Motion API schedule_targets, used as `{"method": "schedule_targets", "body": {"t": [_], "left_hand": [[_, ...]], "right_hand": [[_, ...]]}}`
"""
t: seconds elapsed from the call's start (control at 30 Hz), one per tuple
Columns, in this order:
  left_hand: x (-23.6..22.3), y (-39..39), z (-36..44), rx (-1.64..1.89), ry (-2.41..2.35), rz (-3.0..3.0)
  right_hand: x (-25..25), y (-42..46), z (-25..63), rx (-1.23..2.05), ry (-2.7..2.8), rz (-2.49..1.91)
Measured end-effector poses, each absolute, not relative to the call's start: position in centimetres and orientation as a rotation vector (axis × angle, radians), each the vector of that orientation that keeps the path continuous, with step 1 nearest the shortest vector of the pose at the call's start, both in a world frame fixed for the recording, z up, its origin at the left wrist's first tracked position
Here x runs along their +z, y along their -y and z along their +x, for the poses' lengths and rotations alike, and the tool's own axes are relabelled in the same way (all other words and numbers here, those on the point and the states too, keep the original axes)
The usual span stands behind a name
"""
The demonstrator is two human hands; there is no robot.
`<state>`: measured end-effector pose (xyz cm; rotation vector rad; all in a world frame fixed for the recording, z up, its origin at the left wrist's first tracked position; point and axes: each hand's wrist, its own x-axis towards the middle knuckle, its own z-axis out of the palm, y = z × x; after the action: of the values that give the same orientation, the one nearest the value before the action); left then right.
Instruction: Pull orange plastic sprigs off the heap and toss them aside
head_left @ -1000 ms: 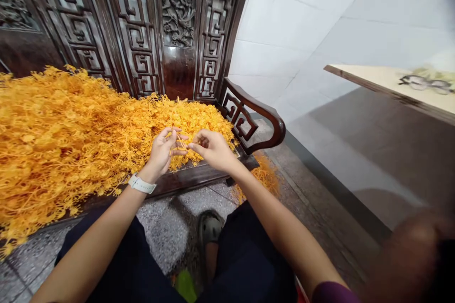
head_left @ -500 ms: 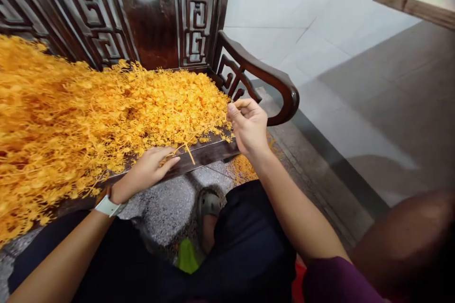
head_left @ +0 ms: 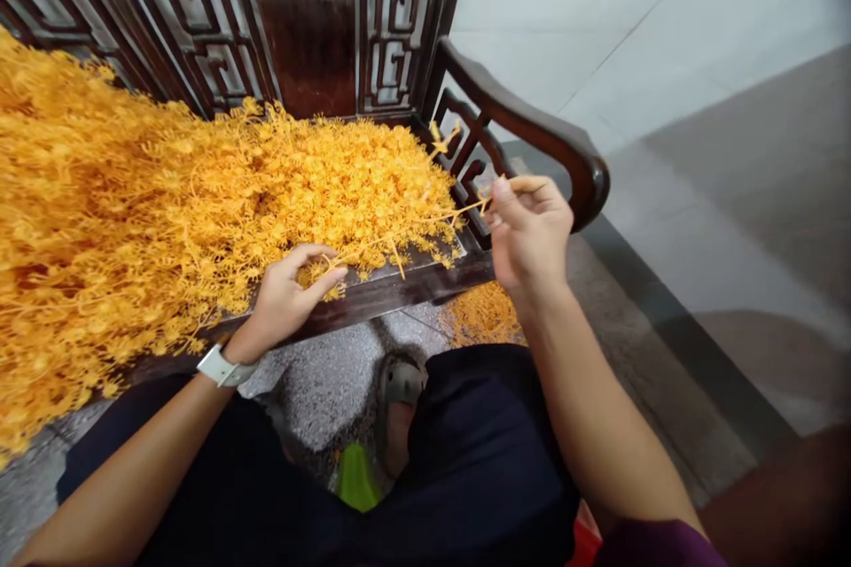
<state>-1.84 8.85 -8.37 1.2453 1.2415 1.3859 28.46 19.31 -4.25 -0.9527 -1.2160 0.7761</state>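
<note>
Head view: a thin orange stem [head_left: 471, 209] stretches between the 2 hands, over the worktop's front part. Its long axis slants from upper right down toward lower left. The right hand [head_left: 532, 230] is nearer, thumb and forefinger pinched on the stem's upper end beside the armrest [head_left: 535, 122]. Toward the left hand [head_left: 285, 291] the stem blends into other orange strands. That hand lies at the worktop's edge, thumb and forefinger apart around a few strands; whether it grips them, I cannot tell. The 2 hands are well apart.

The stem looks like smooth, bendy plastic, with short side twigs. Behind it spreads a heap [head_left: 152, 195] of similar orange sprigs, tangled and frilly, with small star-like tips. The worktop [head_left: 378, 294] is dark, glossy wood; its backrest [head_left: 306, 44] joins a plain polished panel to angular fretwork, while the armrest curves round at the front. Below, more orange bits [head_left: 482, 312] lie on the speckled stone floor [head_left: 332, 390].
</note>
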Motion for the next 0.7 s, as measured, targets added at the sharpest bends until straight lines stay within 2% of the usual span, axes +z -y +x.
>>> {"method": "schedule_targets", "body": {"t": [0.27, 0.4, 0.53, 0.7], "left_hand": [[-8.2, -9.3, -2.2, 1.474, -0.958, 0.803], [-7.7, -9.4, -1.6, 1.469, -0.854, 0.632], [-7.6, -9.0, -0.6, 1.443, -0.768, 0.638], [-7.6, -8.3, -0.4, 1.375, -0.77, 0.618]], "right_hand": [[-4.1, -17.7, 25.4, 0.947, 1.36, -0.982], [-2.8, -15.4, 23.1, 1.085, 1.721, -0.893], [-2.2, -13.0, 20.5, 0.96, 2.062, -0.829], [-3.4, -12.3, 18.3, 0.807, 2.189, -0.794]]}}
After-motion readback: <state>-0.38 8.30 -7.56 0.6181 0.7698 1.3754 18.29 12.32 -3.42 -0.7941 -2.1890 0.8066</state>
